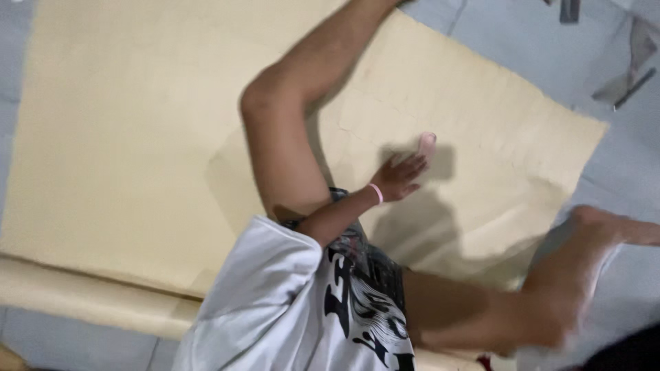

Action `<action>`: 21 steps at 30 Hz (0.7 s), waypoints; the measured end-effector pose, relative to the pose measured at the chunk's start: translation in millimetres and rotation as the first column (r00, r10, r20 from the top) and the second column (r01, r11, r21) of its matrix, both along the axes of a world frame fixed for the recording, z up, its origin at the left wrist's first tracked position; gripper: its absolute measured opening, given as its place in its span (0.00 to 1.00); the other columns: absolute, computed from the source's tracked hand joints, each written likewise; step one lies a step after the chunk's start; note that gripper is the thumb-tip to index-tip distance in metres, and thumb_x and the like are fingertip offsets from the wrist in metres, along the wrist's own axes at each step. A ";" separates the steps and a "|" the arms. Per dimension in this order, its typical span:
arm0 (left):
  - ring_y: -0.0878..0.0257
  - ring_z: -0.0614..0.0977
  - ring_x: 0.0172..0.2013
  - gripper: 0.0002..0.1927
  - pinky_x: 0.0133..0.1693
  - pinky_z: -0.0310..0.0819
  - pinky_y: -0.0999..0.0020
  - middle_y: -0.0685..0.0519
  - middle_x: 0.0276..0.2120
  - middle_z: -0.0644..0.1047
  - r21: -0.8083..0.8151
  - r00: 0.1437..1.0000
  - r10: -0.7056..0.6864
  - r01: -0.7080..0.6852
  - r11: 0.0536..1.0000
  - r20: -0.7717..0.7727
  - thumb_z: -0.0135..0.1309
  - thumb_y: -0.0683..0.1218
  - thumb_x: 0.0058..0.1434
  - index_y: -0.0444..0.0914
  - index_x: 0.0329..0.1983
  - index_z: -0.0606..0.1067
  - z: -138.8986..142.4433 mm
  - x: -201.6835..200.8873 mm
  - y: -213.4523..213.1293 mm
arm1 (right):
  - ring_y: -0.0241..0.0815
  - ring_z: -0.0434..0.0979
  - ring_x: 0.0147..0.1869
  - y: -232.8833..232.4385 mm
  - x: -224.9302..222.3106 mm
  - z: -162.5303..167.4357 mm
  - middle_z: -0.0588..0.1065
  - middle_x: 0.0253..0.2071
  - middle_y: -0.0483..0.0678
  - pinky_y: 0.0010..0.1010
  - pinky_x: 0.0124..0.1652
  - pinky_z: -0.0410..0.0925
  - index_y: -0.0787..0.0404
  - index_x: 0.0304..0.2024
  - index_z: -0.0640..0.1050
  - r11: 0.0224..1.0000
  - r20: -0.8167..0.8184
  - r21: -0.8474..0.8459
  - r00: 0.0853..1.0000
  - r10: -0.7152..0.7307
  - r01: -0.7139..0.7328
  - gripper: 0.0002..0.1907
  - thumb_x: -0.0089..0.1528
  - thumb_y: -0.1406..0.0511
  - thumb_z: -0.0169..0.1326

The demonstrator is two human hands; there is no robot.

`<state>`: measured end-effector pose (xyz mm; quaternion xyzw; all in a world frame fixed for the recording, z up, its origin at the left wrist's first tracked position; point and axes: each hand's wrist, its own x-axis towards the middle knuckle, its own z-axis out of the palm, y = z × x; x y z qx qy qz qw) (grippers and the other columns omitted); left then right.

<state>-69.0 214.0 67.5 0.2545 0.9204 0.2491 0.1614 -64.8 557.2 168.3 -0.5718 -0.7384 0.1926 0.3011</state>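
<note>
small pink piece (427,143) sits on the big tan sheet (137,137), right of centre, shadow just beside it. blurred, can't tell what it is exactly.

left hand (399,177) reaches to it from below-left, fingertips on or right against its near end, fingers stretched out rather than curled. whether it's actually gripped: cannot tell, too much blur. pink wristband (375,194) on that wrist. right hand doesn't show, so no read on it or on how far apart the two are.

the arm crosses in front of a bent leg, knee (260,96) up, shin running off the top edge. other leg lies out to the right, bare foot (605,230) at the sheet's right edge, partly on the grey floor (605,41).

white t-shirt (275,309) with black print fills bottom centre.

the sheet lies flat across most of the floor. its near edge looks rolled or folded into a long band (82,295) at bottom left. a few dark scraps (632,75) on the floor top right, well apart from the hand.
</note>
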 end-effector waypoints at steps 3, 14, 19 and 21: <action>0.60 0.49 0.76 0.34 0.71 0.38 0.42 0.55 0.77 0.50 0.020 0.999 -0.033 0.033 0.999 0.027 0.38 0.64 0.72 0.47 0.77 0.53 -11.4 -0.5 5.0 | 0.48 0.74 0.58 -25.6 137.3 -11.6 0.75 0.54 0.49 0.43 0.56 0.64 0.50 0.62 0.78 0.975 0.000 0.193 0.994 -0.112 0.110 0.22 0.65 0.62 0.64; 0.55 0.66 0.72 0.17 0.67 0.53 0.48 0.51 0.67 0.70 0.445 0.838 0.546 -0.480 0.756 -0.024 0.56 0.43 0.67 0.44 0.59 0.74 -50.9 -44.2 -8.7 | 0.48 0.74 0.63 -97.4 0.3 -104.9 0.74 0.57 0.47 0.44 0.60 0.63 0.46 0.64 0.78 0.162 0.232 -0.141 0.126 0.964 -0.977 0.26 0.63 0.61 0.66; 0.53 0.61 0.72 0.19 0.65 0.48 0.47 0.50 0.71 0.65 0.318 0.925 0.378 -0.348 0.882 -0.036 0.56 0.44 0.63 0.50 0.57 0.79 -47.2 -59.0 -26.4 | 0.51 0.65 0.59 -143.5 -15.2 -111.5 0.64 0.54 0.50 0.52 0.54 0.57 0.42 0.64 0.77 0.201 0.254 -0.247 0.137 0.957 -0.948 0.31 0.59 0.52 0.70; 0.51 0.59 0.72 0.18 0.65 0.44 0.44 0.49 0.72 0.63 0.266 0.944 0.329 -0.308 0.913 -0.037 0.57 0.45 0.62 0.53 0.56 0.80 -44.9 -62.7 -24.5 | 0.49 0.65 0.57 -146.3 -11.3 -111.9 0.65 0.53 0.48 0.49 0.53 0.57 0.40 0.64 0.77 0.205 0.267 -0.215 0.144 0.953 -0.955 0.31 0.59 0.50 0.69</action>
